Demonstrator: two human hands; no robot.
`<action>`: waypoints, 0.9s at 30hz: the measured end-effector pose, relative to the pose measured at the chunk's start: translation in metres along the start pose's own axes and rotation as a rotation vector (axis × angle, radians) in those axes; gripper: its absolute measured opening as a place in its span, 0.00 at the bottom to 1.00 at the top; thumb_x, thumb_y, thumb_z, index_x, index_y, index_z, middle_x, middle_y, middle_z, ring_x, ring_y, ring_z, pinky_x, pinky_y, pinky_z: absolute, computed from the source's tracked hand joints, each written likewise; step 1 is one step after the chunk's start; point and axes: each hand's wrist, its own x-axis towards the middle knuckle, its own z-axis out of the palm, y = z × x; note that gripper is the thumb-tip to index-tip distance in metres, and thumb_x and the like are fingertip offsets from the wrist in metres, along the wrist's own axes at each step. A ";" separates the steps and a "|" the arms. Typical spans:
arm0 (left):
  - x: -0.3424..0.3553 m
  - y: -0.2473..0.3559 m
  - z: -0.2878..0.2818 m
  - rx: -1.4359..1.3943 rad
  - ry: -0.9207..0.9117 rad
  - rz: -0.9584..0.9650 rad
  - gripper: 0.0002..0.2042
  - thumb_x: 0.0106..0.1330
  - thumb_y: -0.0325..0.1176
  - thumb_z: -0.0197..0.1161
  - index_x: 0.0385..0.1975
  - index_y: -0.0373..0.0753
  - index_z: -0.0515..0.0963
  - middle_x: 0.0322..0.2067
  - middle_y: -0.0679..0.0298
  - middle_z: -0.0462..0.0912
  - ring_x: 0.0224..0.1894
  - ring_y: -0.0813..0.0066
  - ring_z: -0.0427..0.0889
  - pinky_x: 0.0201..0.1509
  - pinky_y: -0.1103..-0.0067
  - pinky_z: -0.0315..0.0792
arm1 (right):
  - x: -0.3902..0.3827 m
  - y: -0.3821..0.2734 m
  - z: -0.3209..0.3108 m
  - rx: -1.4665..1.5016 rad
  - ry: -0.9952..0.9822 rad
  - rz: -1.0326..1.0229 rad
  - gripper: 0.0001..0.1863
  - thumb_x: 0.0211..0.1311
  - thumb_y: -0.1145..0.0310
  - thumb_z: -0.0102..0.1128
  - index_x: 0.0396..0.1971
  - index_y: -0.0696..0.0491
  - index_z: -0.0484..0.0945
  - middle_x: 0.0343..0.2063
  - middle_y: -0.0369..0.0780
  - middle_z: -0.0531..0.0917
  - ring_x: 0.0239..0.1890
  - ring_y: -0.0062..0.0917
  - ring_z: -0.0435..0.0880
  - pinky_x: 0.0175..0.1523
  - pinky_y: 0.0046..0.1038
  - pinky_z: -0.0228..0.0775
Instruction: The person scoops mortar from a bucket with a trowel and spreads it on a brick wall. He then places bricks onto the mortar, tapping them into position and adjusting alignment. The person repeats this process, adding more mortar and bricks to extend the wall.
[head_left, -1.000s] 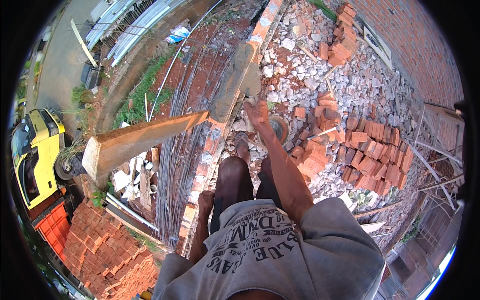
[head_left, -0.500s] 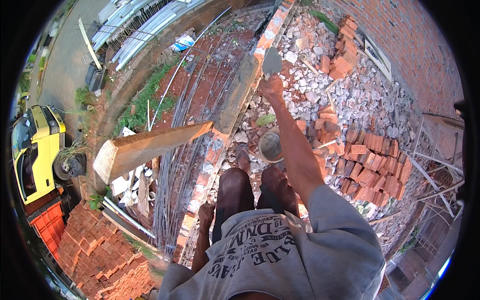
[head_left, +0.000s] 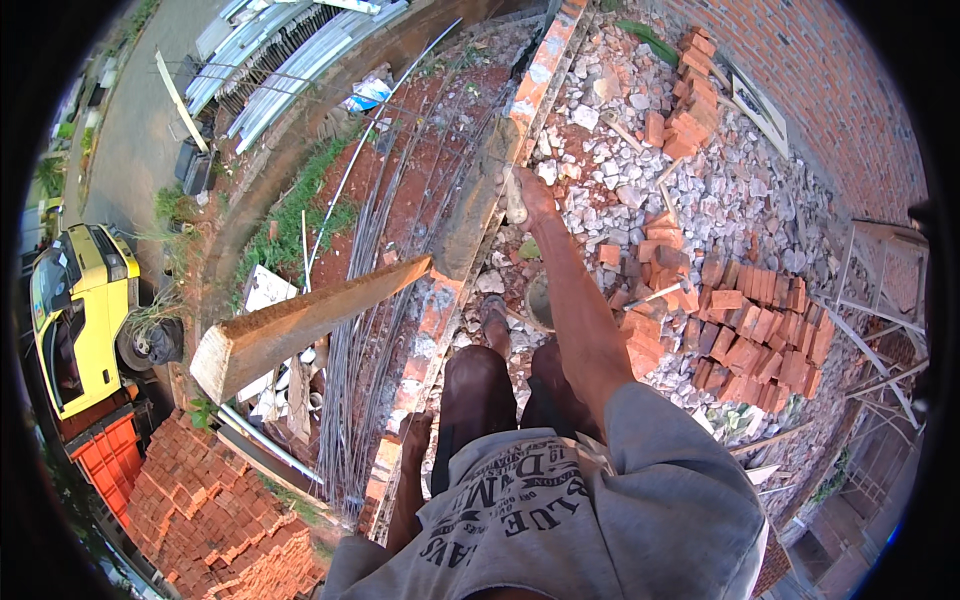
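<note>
A low brick wall runs from beside my left leg to the top of the view, with grey wet mortar spread along part of its top. My right hand is closed round a trowel at the wall's right edge, by the mortar; the blade is turned and hard to make out. Low beside my left thigh, my left hand is against or close to the wall; its fingers cannot be made out. A bucket stands ahead of my knees, partly hidden by my right forearm.
A thick wooden beam juts leftward from the wall. Beyond it lie long thin metal rods. Broken rubble and stacked red bricks cover the right side. A yellow truck and a large brick pile are at left.
My right hand has moved slightly back and left to the wall's edge. The trowel has turned, so its flat blade no longer shows. My forearm now covers more of the bucket.
</note>
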 end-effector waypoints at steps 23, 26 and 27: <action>-0.001 -0.034 0.023 0.139 -0.016 0.191 0.23 0.72 0.46 0.49 0.17 0.34 0.71 0.17 0.51 0.72 0.22 0.50 0.71 0.29 0.61 0.63 | 0.098 0.008 -0.116 -1.097 -0.016 -0.704 0.09 0.63 0.75 0.60 0.28 0.48 0.68 0.18 0.25 0.64 0.21 0.13 0.65 0.33 0.18 0.63; 0.001 -0.032 0.024 0.180 -0.115 -0.027 0.25 0.71 0.48 0.46 0.16 0.34 0.70 0.17 0.50 0.73 0.22 0.47 0.72 0.29 0.59 0.63 | 0.086 0.017 -0.122 -1.155 -0.279 -1.024 0.09 0.63 0.75 0.60 0.31 0.49 0.67 0.19 0.24 0.64 0.24 0.13 0.65 0.35 0.18 0.63; 0.002 -0.031 0.025 0.185 -0.110 -0.020 0.26 0.70 0.48 0.45 0.15 0.34 0.70 0.17 0.50 0.73 0.22 0.46 0.72 0.29 0.58 0.63 | 0.068 0.027 -0.120 -0.973 -0.308 -0.777 0.09 0.63 0.74 0.61 0.31 0.49 0.67 0.19 0.24 0.64 0.23 0.13 0.64 0.34 0.19 0.62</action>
